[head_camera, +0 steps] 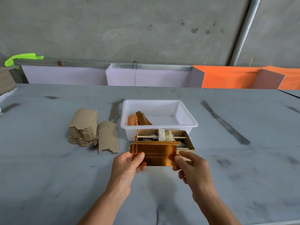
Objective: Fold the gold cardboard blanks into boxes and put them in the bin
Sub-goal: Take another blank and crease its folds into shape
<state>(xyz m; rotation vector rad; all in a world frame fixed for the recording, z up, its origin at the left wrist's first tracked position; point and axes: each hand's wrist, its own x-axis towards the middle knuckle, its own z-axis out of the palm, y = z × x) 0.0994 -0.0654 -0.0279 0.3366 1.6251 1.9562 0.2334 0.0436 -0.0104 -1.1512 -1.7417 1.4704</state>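
Two hands hold one gold blank [156, 154] up over the table [48, 176]. On one end, the left hand [128, 164] pinches it, thumb on the shiny face and fingers curled behind. On the other end, the right hand [191, 166] pinches it the same way. Between the thumbs the blank looks flat, with dotted fold lines running across it. So this looks like the start of folding a new box.

Just past the fingertips sits a small brown box [186, 140] with a stick and tape in it. Past that is the white bin [186, 114], with a few folded gold pieces [139, 119] inside. Off beyond the left fingers lies a stack of blanks [84, 127], brown side up.

Next, the fingers probably need to bend the blank along the dotted lines.
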